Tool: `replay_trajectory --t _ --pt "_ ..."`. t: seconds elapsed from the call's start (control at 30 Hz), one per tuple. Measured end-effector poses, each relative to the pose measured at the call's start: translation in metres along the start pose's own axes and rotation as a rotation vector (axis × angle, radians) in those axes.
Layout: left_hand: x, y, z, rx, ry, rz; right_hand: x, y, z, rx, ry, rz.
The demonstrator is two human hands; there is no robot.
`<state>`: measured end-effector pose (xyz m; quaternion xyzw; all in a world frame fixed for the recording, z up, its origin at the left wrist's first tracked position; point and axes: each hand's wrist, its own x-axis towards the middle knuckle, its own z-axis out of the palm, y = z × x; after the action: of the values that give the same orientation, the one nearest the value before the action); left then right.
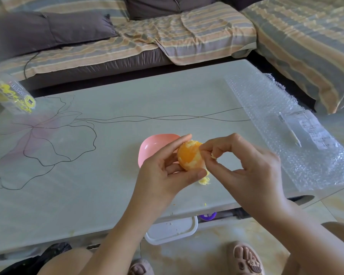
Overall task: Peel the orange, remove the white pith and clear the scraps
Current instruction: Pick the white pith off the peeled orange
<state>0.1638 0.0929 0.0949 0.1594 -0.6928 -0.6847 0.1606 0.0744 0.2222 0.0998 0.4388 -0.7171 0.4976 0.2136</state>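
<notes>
Forearms (127, 225) over the table (87, 185), peeled orange (188, 155) just in front of the pink bowl (153, 145), left hand (167, 175) gripping it with curled fingers and thumb, right hand (246, 169) pinching a pith shred (213, 155) beside it, pith scraps (204, 180) beneath, bubble wrap (276, 116) right of bowl.

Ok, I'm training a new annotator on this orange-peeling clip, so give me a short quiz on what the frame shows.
1. True or false: the orange gripped by the left hand has its full peel on.
2. The right hand: A pinches pith at the orange; B grips a knife; C hangs idle.
3. Where do the loose pith scraps lie?
Key: 1 false; 2 A; 3 on the table, under the orange.
</notes>
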Motion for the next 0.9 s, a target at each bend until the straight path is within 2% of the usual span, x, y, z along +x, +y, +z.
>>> replay_trajectory --t 0.2,0.67,0.9 --pt "-0.0007 -0.0013 0.0001 0.022 0.007 0.018 0.0004 0.0003 -0.0007 0.010 0.000 -0.012" --pt "-0.0003 -0.0028 0.0008 0.031 0.014 0.037 0.0027 -0.0023 -0.0050 0.144 -0.116 0.151" --pt "0.0037 -0.0012 -0.0041 0.068 0.057 0.041 0.0007 -0.0030 -0.0048 0.161 -0.141 0.146"
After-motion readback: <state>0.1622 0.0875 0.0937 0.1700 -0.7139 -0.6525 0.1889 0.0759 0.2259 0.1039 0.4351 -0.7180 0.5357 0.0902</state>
